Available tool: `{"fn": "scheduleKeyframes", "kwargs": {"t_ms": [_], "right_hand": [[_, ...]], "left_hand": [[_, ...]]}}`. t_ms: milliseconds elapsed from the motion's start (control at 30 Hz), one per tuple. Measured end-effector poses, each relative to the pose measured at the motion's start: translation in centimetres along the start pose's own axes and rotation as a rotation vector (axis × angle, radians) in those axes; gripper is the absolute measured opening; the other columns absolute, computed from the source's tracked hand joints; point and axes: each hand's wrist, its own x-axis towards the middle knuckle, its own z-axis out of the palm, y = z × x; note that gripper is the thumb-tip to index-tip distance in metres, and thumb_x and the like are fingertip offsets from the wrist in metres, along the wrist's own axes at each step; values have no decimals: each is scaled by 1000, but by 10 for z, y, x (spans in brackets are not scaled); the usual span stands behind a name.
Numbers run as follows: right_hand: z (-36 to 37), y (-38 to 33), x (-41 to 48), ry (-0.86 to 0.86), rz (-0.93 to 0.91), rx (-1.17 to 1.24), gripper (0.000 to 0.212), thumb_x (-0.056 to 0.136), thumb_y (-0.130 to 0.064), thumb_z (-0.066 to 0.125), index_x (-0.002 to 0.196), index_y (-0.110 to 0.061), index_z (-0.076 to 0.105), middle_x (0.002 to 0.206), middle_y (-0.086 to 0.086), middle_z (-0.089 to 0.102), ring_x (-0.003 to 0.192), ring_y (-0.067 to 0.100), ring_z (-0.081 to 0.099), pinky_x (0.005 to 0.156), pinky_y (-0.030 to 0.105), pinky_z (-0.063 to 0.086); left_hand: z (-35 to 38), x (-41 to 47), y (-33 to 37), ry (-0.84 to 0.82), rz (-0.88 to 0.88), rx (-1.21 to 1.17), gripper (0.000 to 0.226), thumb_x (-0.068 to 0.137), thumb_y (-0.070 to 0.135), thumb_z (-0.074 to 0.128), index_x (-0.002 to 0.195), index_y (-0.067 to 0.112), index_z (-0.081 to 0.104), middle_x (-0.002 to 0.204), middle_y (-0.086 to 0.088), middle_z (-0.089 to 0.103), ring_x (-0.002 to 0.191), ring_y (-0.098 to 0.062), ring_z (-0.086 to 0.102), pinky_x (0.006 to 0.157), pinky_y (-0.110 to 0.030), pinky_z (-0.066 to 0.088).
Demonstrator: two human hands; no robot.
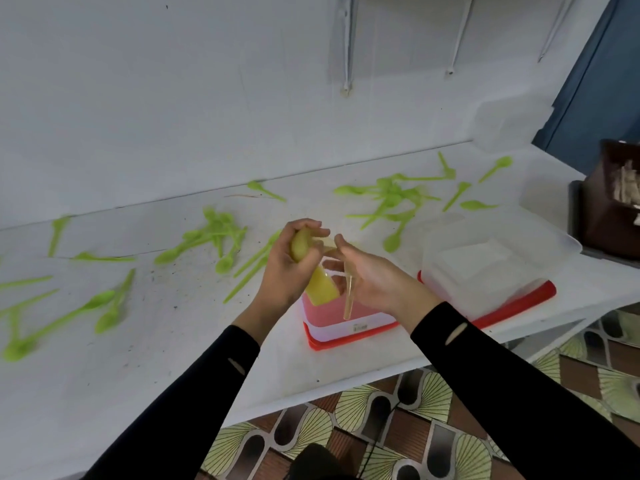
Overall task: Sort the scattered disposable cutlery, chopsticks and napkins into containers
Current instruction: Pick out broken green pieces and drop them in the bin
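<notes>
Head view: both grips are working over the box.
Left grip (284, 268) is clenching a spoon bundle (320, 285), bowls up, likely gathering it to drop into the box (346, 320) below. Right grip (374, 282) is holding one spoon (349, 299), handle hanging down. Wrists are angling inward above the surface (173, 358), where loose spoons (211, 237) are lying scattered.

— What's at the centre of the frame?
— The left hand (287, 271) grips a bundle of yellow-green spoons (317, 284), and the right hand (375, 280) holds one pale utensil (348, 301) that hangs down, blurred.
— And under them?
— A small pink-and-red container (367, 311) on the white worktop (173, 341). Just right of it is a larger clear container (495, 258) with red at its base.
— Elsewhere?
— Green spoons (166, 257) lie scattered across the left and upper middle. A dark box (609, 209) sits at the right edge.
</notes>
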Motion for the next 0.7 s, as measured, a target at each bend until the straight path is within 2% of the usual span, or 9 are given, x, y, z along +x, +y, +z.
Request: {"fn": "scheduleKeyframes", "kwargs": {"t_ms": [33, 100, 200, 300, 367, 433, 533, 633, 700], "right_hand": [[-2, 0, -2, -2, 1, -11, 53, 97, -58, 45, 115, -15, 70, 101, 7, 60, 79, 19, 55, 61, 27, 46], [-5, 0, -4, 71, -5, 27, 55, 100, -55, 39, 117, -9, 63, 72, 3, 56, 57, 15, 53, 53, 29, 45], [-4, -9, -7, 286, -43, -69, 40, 100, -52, 38, 115, -15, 47, 49, -6, 35, 37, 10, 29, 43, 22, 28], [8, -19, -8, 307, -80, -168, 21, 93, -37, 41, 104, -21, 33, 66, -1, 42, 42, 11, 27, 38, 15, 21], [25, -22, -8, 280, -162, -277, 10, 94, -25, 36, 100, -19, 31, 80, 2, 47, 47, 11, 32, 37, 18, 23], [47, -17, -7, 215, -285, -431, 11, 97, -21, 38, 107, -17, 37, 94, 3, 56, 55, 10, 45, 44, 22, 36], [84, 3, -1, 55, -490, -563, 16, 100, -19, 49, 115, -15, 51, 107, 3, 65, 68, -1, 65, 66, 16, 50], [130, 31, 6, -74, -628, -747, 19, 98, -23, 58, 113, -15, 68, 106, 0, 65, 82, 1, 62, 71, 5, 42], [167, 53, 8, -176, -638, -843, 26, 98, -28, 56, 119, -19, 69, 118, -2, 57, 104, 7, 52, 80, 4, 36]], "left_hand": [[0, 3, -1, 24, -20, -11, 23, 94, 1, 56, 113, 13, 58, 106, -2, 72, 97, -12, 66, 80, -25, 52], [1, 8, -1, 72, -78, -97, 21, 96, 9, 56, 115, 17, 56, 102, -3, 73, 101, -20, 67, 91, -37, 54], [0, 12, 3, 118, -149, -313, 20, 100, 16, 52, 121, 17, 51, 92, -14, 67, 92, -29, 68, 92, -45, 55], [-7, 8, 5, 146, -231, -420, 26, 99, 31, 54, 121, 18, 55, 87, -14, 55, 76, -31, 67, 78, -44, 58], [-15, 0, 3, 171, -290, -445, 32, 95, 36, 58, 119, 15, 59, 89, -14, 52, 73, -29, 65, 70, -41, 57], [-27, -8, 3, 199, -338, -465, 31, 95, 34, 59, 118, 13, 60, 93, -15, 57, 74, -28, 66, 66, -37, 57], [-59, -25, 3, 295, -374, -506, 28, 96, 33, 58, 119, 16, 61, 95, -13, 64, 73, -22, 68, 63, -32, 57], [-102, -49, -2, 402, -384, -479, 25, 96, 38, 57, 116, 25, 64, 98, -8, 68, 83, -21, 70, 71, -35, 59], [-139, -71, -4, 499, -398, -473, 29, 93, 42, 57, 117, 27, 64, 105, -5, 69, 89, -20, 71, 76, -36, 59]]}}
